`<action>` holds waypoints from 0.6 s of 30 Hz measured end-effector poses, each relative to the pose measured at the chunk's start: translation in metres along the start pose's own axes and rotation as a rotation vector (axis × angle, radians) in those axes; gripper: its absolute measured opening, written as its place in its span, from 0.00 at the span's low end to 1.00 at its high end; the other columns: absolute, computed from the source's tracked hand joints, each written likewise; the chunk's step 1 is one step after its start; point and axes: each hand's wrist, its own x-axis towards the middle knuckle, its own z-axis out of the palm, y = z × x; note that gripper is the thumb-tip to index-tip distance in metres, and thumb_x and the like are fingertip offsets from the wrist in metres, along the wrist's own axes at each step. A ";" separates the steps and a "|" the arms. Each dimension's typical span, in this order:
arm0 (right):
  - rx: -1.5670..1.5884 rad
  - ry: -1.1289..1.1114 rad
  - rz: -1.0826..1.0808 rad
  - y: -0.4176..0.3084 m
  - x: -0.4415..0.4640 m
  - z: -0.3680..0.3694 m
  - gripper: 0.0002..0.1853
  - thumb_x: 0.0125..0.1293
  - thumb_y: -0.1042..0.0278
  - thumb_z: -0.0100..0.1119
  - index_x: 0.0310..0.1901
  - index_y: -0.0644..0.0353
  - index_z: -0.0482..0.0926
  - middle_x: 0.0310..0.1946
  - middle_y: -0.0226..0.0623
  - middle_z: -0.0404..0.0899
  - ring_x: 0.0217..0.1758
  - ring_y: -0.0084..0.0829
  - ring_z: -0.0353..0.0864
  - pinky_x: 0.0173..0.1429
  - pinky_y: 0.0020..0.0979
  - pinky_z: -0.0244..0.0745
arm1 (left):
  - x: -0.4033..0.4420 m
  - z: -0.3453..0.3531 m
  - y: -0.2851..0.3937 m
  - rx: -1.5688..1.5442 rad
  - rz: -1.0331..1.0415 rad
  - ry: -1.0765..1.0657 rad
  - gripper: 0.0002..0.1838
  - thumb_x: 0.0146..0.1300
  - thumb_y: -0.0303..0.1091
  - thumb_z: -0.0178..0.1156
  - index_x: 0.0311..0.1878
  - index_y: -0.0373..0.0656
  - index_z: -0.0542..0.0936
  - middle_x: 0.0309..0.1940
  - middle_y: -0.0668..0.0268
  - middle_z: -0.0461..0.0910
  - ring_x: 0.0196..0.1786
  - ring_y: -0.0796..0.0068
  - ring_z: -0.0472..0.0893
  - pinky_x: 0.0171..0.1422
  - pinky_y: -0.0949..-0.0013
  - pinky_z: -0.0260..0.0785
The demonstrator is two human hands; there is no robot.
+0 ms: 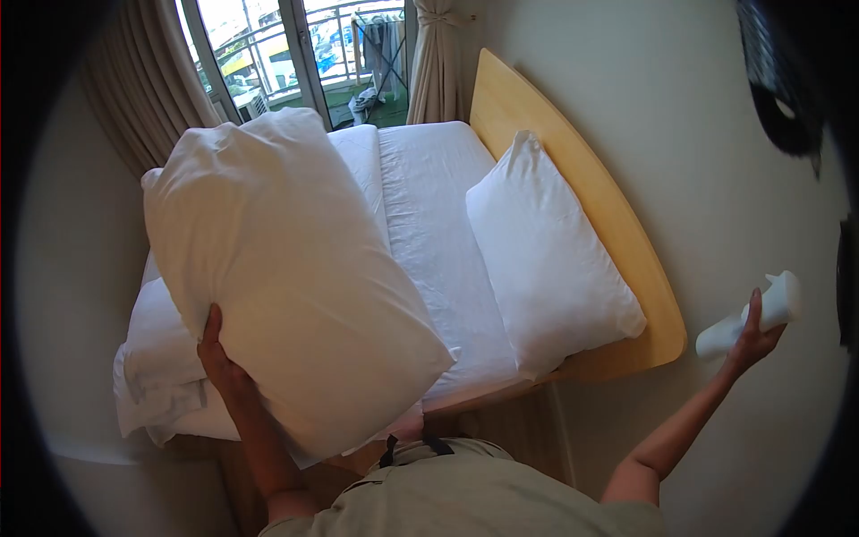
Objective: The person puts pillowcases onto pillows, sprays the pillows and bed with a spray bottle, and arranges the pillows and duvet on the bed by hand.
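Note:
My left hand [220, 362] grips the near left edge of a large white pillow [277, 259], thumb on top and the other fingers hidden beneath. The pillow is held up, tilted, over the bed's left part. Out to the right, my right hand [754, 340] is closed round a white bottle [716, 338] that looks like a spray bottle, tipped on its side near the wall. A second white pillow [546, 259] leans against the wooden headboard [573, 152], between my two hands and touched by neither.
The bed has a white sheet [438, 197], with a bunched white cover [161, 358] at the left. Beyond it are a glass balcony door [309, 63], beige curtains [438, 63] and a drying rack [380, 54]. A dark object [778, 80] is at the upper right wall.

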 end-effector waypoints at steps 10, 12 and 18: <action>0.727 -1.222 0.535 -0.105 -0.270 0.107 0.27 0.45 0.80 0.69 0.51 0.61 0.75 0.42 0.29 0.77 0.34 0.18 0.74 0.38 0.25 0.73 | 0.017 -0.062 -0.265 0.128 -0.367 0.170 0.13 0.49 0.20 0.68 0.38 0.28 0.80 0.35 0.58 0.82 0.33 0.69 0.81 0.41 0.70 0.75; 0.695 -1.394 0.728 -0.103 -0.330 0.130 0.21 0.48 0.78 0.68 0.47 0.60 0.77 0.34 0.27 0.78 0.32 0.17 0.75 0.35 0.23 0.72 | 0.025 -0.081 -0.287 0.244 -0.361 0.153 0.12 0.48 0.20 0.68 0.38 0.28 0.81 0.34 0.58 0.82 0.33 0.70 0.81 0.41 0.72 0.74; 0.425 -1.438 0.591 -0.087 -0.422 0.172 0.11 0.48 0.71 0.68 0.32 0.64 0.78 0.22 0.32 0.79 0.23 0.22 0.78 0.30 0.28 0.73 | 0.036 -0.085 -0.271 0.260 -0.438 0.133 0.16 0.48 0.23 0.69 0.42 0.30 0.81 0.37 0.58 0.82 0.34 0.70 0.80 0.41 0.70 0.73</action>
